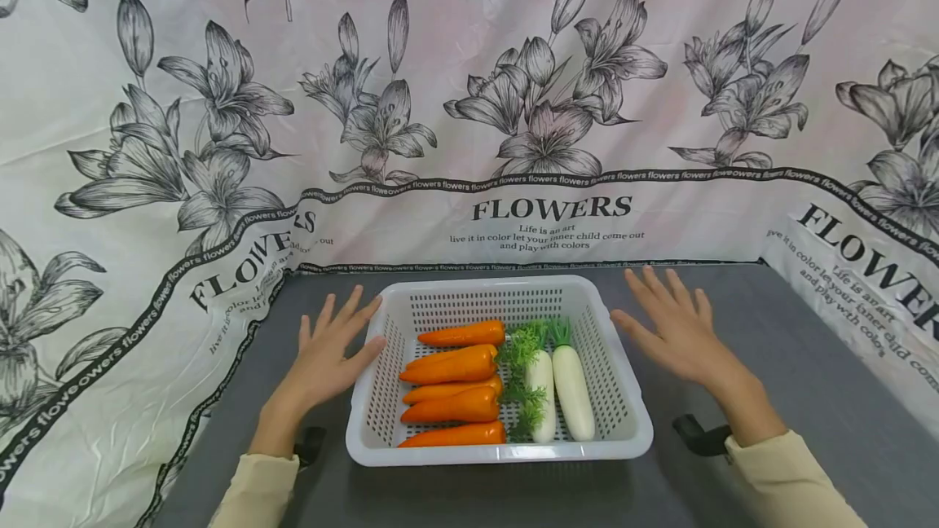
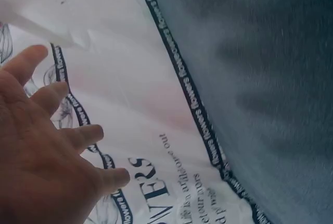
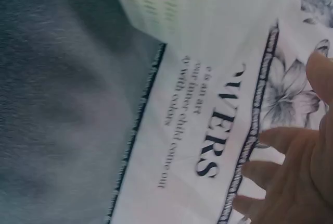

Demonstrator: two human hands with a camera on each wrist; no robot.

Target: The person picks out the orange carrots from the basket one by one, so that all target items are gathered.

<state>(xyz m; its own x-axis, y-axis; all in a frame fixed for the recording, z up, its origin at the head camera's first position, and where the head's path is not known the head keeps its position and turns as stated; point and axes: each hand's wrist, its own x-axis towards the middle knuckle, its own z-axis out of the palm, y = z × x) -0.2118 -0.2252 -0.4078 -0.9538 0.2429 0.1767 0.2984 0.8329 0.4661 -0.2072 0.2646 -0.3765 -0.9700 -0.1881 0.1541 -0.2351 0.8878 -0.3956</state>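
Observation:
A white plastic basket (image 1: 499,454) with slotted walls stands on the grey table in the head view. Several orange carrots (image 1: 451,406) with feathery green tops (image 1: 524,385) lie in its left and middle part. Two white radishes (image 1: 574,393) with green tops lie side by side at the right. My left hand (image 1: 323,361) is spread beside the basket's left rim, thumb and index fingertips overlapping the rim in this view. My right hand (image 1: 678,336) is spread just off the right rim, its thumb toward the basket. Both hands hold nothing.
A floral cloth (image 1: 546,222) with printed lettering hangs behind the grey table (image 1: 499,503) and along both sides. Dark wrist straps (image 1: 700,435) sit below both hands. Part of the basket wall (image 3: 161,5) shows at the top of the right wrist view.

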